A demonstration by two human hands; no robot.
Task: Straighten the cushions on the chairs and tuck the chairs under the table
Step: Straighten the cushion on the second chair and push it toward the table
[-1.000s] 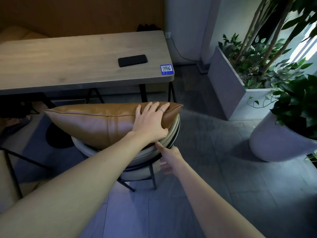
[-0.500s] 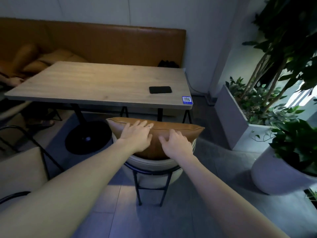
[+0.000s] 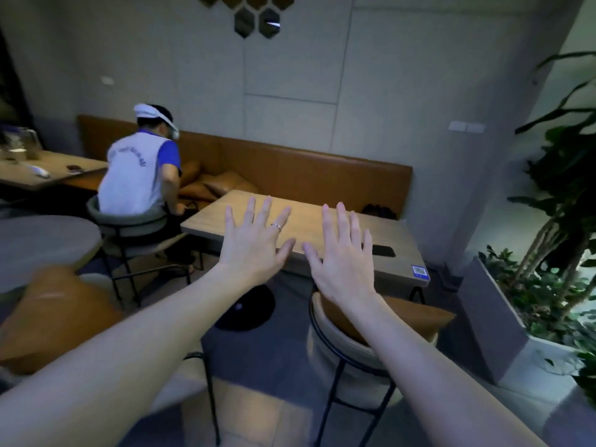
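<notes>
Both hands [image 3: 254,243] spread, raised above cushion [image 3: 406,317]

Right forearm covers much of the cushion [image 3: 416,321] and chair [image 3: 342,346] at lower center. Both hands hide mid tabletop [image 3: 400,253]. Second cushion [image 3: 54,314], lower left, motion-blurred. QR sticker [image 3: 420,271] too small to read.

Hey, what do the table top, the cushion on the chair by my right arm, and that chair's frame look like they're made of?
Table top: looks like pale wood or wood-look laminate, matte, with faint grain streaks. Cushion: tan leather or faux leather, going by its smooth, slightly glossy skin; which one cannot be told. Chair frame: thin black tubing, probably painted metal.
</notes>
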